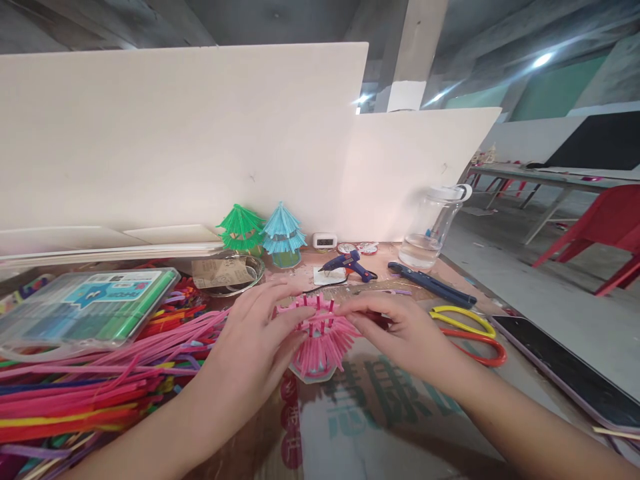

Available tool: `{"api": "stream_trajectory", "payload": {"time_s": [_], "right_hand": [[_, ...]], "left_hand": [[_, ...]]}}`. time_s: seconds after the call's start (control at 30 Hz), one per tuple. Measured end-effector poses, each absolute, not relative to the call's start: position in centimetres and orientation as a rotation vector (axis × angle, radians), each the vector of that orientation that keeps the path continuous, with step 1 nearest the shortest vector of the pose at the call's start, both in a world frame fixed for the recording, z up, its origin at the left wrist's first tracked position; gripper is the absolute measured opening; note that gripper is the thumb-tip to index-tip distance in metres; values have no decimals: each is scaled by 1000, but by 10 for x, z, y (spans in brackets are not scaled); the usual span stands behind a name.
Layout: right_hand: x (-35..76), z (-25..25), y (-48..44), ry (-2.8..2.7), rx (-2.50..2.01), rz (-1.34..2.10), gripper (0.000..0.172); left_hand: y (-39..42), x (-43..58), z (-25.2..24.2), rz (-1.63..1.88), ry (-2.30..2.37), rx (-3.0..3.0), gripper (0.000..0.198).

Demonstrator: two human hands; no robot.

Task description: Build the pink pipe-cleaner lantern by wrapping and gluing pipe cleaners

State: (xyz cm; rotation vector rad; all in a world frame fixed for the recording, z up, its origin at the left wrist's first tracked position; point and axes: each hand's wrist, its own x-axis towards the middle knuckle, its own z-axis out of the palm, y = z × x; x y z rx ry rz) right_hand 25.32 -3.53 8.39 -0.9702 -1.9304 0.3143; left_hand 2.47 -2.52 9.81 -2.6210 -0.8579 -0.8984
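A tall white board stands behind the desk, whose front part is covered by a sheet of cardboard printed with green characters. On the left lies a heap of coloured pipe cleaners, with a clear case of markers resting on its far part; on the right, a dark-screened phone lies near the edge. Between them, the left hand arches over the left side of a pink fringed piece, thumb parted from its curved fingers, while the right hand reaches its right side with thumb and forefinger close together (whether either hand actually grips a strand cannot be told). The piece sits in the middle, just above the cardboard's printing, its fringe fanned over a pale base. A clear jug stands at the back right, partly filled. Blue-handled pliers lie before it, then scissors with yellow and orange loops. A green tiered model and a light-blue one stand side by side at the back, a blue glue gun to their right, and beyond it a small white clock. Smallest are the upright pink pegs ringed on the piece.
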Motion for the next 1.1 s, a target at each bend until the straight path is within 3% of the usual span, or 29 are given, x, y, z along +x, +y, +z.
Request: {"api": "stream_trajectory", "payload": {"time_s": [0.47, 1.1], "right_hand": [[255, 86, -36, -1920, -965, 290, 23], [252, 84, -45, -2189, -910, 176, 36]], "left_hand": [[-8, 30, 85, -990, -998, -2815, 15], [-12, 20, 98, -865, -979, -2667, 26]]}}
